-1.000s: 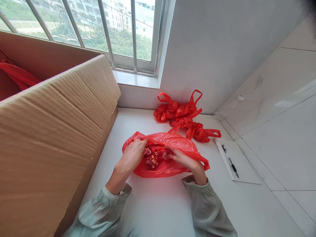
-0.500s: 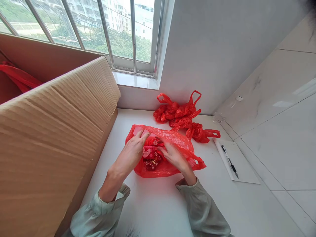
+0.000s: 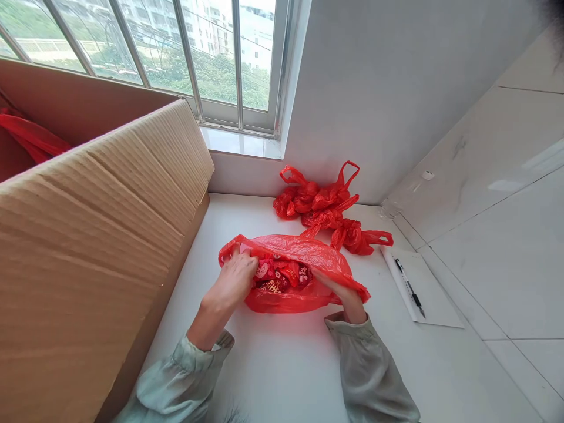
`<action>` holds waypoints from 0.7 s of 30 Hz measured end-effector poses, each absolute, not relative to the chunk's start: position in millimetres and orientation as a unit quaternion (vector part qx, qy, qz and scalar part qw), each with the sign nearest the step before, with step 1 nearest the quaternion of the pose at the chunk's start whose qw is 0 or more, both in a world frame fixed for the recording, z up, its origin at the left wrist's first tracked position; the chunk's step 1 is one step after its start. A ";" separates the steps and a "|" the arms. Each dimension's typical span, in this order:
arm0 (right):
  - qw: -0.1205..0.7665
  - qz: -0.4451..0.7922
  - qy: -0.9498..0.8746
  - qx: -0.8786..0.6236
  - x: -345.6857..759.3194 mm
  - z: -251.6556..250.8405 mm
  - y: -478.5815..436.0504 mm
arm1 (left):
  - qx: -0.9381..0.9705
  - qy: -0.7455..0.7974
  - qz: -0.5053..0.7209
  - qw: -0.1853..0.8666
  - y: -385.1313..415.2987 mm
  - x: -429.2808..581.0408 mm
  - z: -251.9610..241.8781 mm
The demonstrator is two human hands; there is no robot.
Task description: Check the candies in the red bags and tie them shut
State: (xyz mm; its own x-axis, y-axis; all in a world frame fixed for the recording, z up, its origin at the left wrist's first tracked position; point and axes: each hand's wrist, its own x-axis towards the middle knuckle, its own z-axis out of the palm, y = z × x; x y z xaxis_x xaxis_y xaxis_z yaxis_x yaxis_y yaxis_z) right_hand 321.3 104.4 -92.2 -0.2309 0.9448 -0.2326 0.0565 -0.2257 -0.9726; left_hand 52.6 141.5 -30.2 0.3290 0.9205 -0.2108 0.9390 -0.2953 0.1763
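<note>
A thin red plastic bag [image 3: 286, 302] lies on the white table with its mouth spread open. Inside it are several small red packets [image 3: 288, 273] with gold and pink prints. My left hand [image 3: 238, 270] is at the bag's left end, its fingers curled and partly inside the mouth; what they grip, if anything, is hidden. At the right end my right hand [image 3: 337, 288] reaches into the bag, beside the packets, and its fingers are covered by the red plastic.
Several knotted red bags [image 3: 324, 202] lie by the wall. To the right, a black pen [image 3: 409, 288] rests on white paper [image 3: 438, 296]. A large cardboard box [image 3: 101, 235] with red material [image 3: 33, 135] inside stands at the left, under a barred window.
My left hand has shifted left and down to the bag's end. My right hand has moved right, under the plastic. The bag's mouth is wider sideways and more packets show.
</note>
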 end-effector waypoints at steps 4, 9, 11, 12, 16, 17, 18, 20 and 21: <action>0.360 0.561 -0.507 -0.547 317.3 -82.0 101.9 | 0.796 0.581 -0.103 0.139 142.1 52.3 -21.3; 0.382 0.549 -0.522 -0.530 315.7 -76.6 89.3 | 0.812 0.561 -0.095 0.133 142.2 48.7 -19.8; 0.389 0.535 -0.515 -0.545 314.8 -72.7 85.2 | 0.814 0.560 -0.087 0.127 140.4 49.1 -19.1; 0.397 0.524 -0.509 -0.556 313.6 -70.0 84.0 | 0.814 0.560 -0.090 0.124 139.3 49.6 -18.3; 0.423 0.492 -0.472 -0.597 307.6 -58.0 81.8 | 0.814 0.558 -0.105 0.121 136.4 51.5 -14.9; 0.417 0.489 -0.467 -0.608 306.9 -55.9 81.1 | 0.815 0.558 -0.105 0.120 136.1 51.9 -15.2; 0.406 0.488 -0.465 -0.617 306.7 -54.4 80.1 | 0.816 0.557 -0.102 0.116 135.8 52.2 -16.0; 0.382 0.483 -0.471 -0.632 307.4 -53.4 78.2 | 0.818 0.556 -0.101 0.106 135.1 53.5 -18.4; 0.373 0.480 -0.476 -0.635 308.0 -53.5 77.5 | 0.820 0.555 -0.102 0.100 134.4 54.5 -19.5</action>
State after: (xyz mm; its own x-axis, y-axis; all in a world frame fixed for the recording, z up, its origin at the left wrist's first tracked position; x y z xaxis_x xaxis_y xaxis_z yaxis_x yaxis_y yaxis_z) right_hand 308.0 77.5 -53.5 0.0863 0.9634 -0.2538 0.2467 -0.2675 -0.9314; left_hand 54.5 134.4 -19.5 0.3632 0.8894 -0.2777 0.9301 -0.3638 0.0513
